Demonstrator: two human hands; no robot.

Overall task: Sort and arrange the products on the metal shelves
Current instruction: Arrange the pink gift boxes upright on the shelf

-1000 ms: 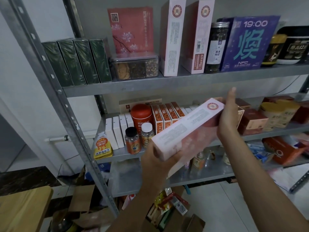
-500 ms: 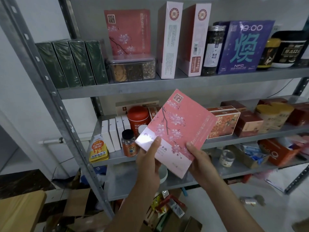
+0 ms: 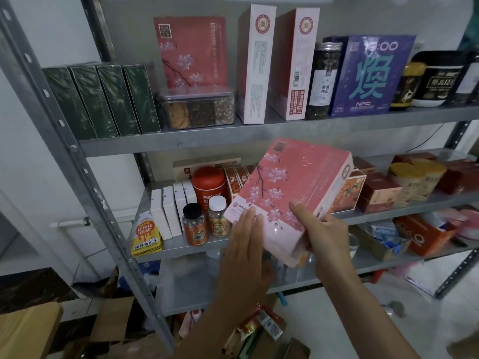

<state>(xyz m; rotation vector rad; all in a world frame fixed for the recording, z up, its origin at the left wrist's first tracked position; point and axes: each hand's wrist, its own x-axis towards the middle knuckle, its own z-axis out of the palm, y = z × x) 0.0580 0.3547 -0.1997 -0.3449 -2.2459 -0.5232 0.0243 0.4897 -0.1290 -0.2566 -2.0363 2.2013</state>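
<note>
Shelving looks like the step in hand. The pink blossom box [image 3: 293, 187] is held between the hands. The right hand [image 3: 324, 234] grips its near corner, thumb on the printed face, while the left hand [image 3: 246, 244] lies flat, fingers straight, against the other near corner. The long axis runs up and rightward from the hands, face tilted upward. The next move probably calls for standing it upright beside the matching blossom box [image 3: 193, 51] above the hands.

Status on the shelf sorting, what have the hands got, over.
Right hand grips pink blossom box at its lower corner. Left hand flat against it. Box tilted before middle shelf, unplaced. Two small bottles close by.
</note>
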